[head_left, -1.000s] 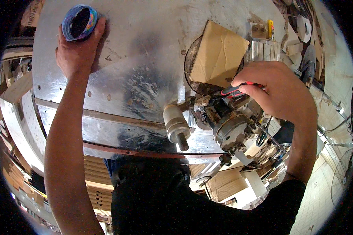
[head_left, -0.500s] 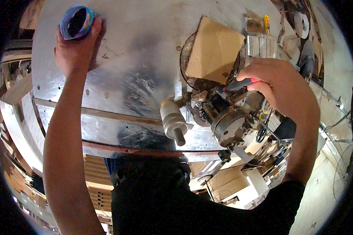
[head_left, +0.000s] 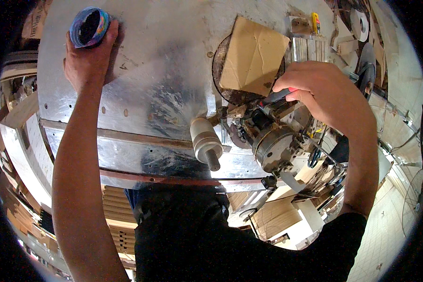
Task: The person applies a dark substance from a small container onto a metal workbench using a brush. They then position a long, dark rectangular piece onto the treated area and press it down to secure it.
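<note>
At the far left, my left hand (head_left: 85, 68) is closed around a round blue tub (head_left: 101, 34) with a multicoloured side; its inside looks dark. My right hand (head_left: 326, 91) grips a slim tool with a dark grey handle and red parts (head_left: 275, 97); its kind cannot be made out. The tool's end is over a grimy machine with a cylindrical motor housing (head_left: 275, 149). Just beyond the machine, a piece of brown cardboard (head_left: 253, 54) lies over a dark round plate (head_left: 219, 70).
A pale cylindrical part with a metal shaft (head_left: 205, 141) sticks out toward me at the metal table's (head_left: 164, 70) near edge. Stacked strips (head_left: 310, 49) and a yellow item (head_left: 316, 23) lie at the back right. Wood pieces crowd the right side.
My right hand and the tool have moved slightly left and farther away. The view has shifted a little. My left hand still holds the tub.
</note>
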`<state>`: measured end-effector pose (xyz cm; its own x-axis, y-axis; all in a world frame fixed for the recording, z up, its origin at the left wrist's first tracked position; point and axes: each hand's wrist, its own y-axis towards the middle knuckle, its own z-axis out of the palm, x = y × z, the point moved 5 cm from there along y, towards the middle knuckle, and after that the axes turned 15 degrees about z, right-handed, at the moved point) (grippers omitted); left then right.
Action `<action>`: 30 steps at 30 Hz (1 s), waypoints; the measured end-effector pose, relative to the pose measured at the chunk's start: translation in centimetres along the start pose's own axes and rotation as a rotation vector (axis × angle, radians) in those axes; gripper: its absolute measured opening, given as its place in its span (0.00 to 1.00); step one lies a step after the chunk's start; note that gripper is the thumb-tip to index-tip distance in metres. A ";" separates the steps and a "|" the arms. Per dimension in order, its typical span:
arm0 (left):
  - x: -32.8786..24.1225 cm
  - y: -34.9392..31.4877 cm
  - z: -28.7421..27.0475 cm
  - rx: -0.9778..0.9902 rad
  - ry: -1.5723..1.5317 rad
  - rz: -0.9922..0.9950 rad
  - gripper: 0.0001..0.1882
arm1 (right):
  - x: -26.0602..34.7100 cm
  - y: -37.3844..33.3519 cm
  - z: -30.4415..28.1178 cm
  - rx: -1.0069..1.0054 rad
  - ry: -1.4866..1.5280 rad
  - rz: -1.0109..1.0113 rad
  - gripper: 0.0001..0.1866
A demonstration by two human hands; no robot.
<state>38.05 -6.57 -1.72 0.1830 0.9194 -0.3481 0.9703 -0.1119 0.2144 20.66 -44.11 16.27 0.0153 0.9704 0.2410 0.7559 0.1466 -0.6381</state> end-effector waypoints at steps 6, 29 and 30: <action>0.1 -0.1 -0.1 0.026 0.005 -0.045 0.53 | -0.3 0.4 0.4 0.047 -0.007 0.006 0.10; -0.3 0.1 -0.5 -0.003 -0.017 -0.008 0.53 | 0.2 1.4 0.2 0.006 0.016 -0.120 0.10; -0.3 0.0 -0.4 -0.008 -0.026 -0.003 0.53 | 0.2 1.6 0.4 0.021 0.021 -0.114 0.10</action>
<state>37.96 -6.68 -1.26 0.1846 0.9095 -0.3726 0.9695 -0.1061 0.2211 21.66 -43.57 15.04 -0.0562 0.9428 0.3286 0.7399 0.2603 -0.6203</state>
